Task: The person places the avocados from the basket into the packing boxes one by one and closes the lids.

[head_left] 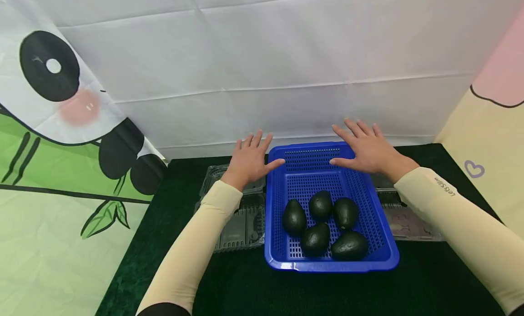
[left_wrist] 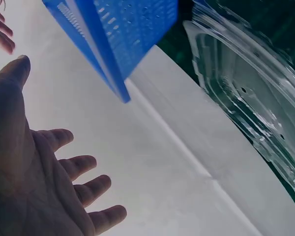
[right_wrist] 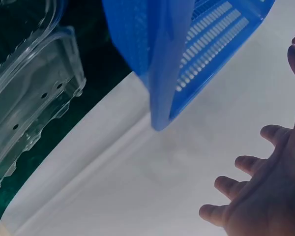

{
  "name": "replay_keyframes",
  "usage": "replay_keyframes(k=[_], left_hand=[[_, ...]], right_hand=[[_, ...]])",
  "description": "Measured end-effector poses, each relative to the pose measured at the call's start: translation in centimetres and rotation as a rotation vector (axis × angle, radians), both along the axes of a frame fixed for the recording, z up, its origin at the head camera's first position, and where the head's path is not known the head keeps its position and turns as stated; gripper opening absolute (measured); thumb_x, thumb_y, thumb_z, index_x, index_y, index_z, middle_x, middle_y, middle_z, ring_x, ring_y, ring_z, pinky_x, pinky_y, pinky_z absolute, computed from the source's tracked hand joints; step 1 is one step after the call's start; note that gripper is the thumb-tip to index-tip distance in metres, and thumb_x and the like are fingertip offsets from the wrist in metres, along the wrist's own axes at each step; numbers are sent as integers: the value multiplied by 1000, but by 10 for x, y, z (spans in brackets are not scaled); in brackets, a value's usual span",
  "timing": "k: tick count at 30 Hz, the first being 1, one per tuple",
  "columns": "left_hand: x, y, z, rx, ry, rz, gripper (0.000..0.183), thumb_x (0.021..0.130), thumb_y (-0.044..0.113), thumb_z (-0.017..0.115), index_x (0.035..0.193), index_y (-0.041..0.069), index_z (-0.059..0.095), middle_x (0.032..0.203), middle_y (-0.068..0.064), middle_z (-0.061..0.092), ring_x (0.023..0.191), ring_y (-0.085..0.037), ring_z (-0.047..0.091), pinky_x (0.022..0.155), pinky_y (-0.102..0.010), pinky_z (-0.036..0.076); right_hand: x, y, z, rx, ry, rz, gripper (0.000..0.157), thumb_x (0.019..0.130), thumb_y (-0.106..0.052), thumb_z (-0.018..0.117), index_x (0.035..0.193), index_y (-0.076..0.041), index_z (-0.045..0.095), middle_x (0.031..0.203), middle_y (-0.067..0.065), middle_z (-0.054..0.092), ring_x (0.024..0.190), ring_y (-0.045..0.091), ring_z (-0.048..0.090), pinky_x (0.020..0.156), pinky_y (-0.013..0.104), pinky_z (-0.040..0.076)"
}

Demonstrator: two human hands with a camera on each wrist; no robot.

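Note:
A blue plastic basket (head_left: pixel 382 236) with slotted walls stands on the dark green cloth, and several dark green avocados (head_left: pixel 345 213) lie loose in its near half. My left hand (head_left: pixel 249 163) is raised near the basket's far left corner, fingers spread and holding nothing. Over by the far right corner, my right hand (head_left: pixel 368 147) hovers the same way, palm down with the thumb toward the basket. Both wrist views show spread fingers apart from the basket's rim. Beneath the left forearm sits a clear plastic clamshell box (head_left: pixel 241 225), partly covered by the arm.
Right of the basket, another clear plastic container (head_left: pixel 409 220) is partly hidden by the right sleeve. Dark green cloth (head_left: pixel 311 293) covers the table. A white curtain (head_left: pixel 245 57) hangs behind it, with printed cloth panels at left and right.

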State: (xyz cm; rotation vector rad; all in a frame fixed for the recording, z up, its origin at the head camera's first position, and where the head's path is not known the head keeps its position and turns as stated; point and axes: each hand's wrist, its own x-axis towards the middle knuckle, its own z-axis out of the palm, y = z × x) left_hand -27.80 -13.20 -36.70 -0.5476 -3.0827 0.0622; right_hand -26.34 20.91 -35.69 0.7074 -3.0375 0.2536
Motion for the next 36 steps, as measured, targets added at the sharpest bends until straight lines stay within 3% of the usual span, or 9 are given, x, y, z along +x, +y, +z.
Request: replay_keyframes(k=[11, 22, 29, 36], left_hand=[[22, 6, 11, 8, 35, -42, 92, 96, 78, 41, 166, 23, 21, 171, -11, 19, 154, -34, 23, 123, -58, 17], [45, 6, 11, 29, 97, -83, 92, 95, 77, 46, 164, 20, 29, 166, -13, 33, 151, -34, 31, 122, -57, 22], [51, 3, 10, 13, 90, -84, 90, 95, 76, 45, 164, 20, 29, 166, -12, 32, 151, -34, 32, 121, -57, 23], [54, 1, 10, 10, 87, -84, 88, 97, 74, 46, 164, 20, 30, 165, -12, 33, 150, -33, 32, 121, -57, 23]], right_hand=[[24, -29, 1, 17, 25, 119, 100, 91, -75, 58, 166, -21, 21, 170, 20, 14, 153, 48, 13, 118, 71, 7], [47, -49, -14, -10, -26, 253, 97, 89, -71, 65, 165, -25, 26, 170, 17, 18, 154, 46, 16, 119, 70, 8], [56, -57, -18, 16, -66, 324, 90, 90, -57, 74, 164, -28, 31, 169, 18, 21, 151, 47, 25, 117, 71, 15], [61, -64, -18, 73, -199, 358, 86, 91, -42, 79, 163, -30, 33, 168, 19, 20, 148, 49, 28, 115, 72, 20]])
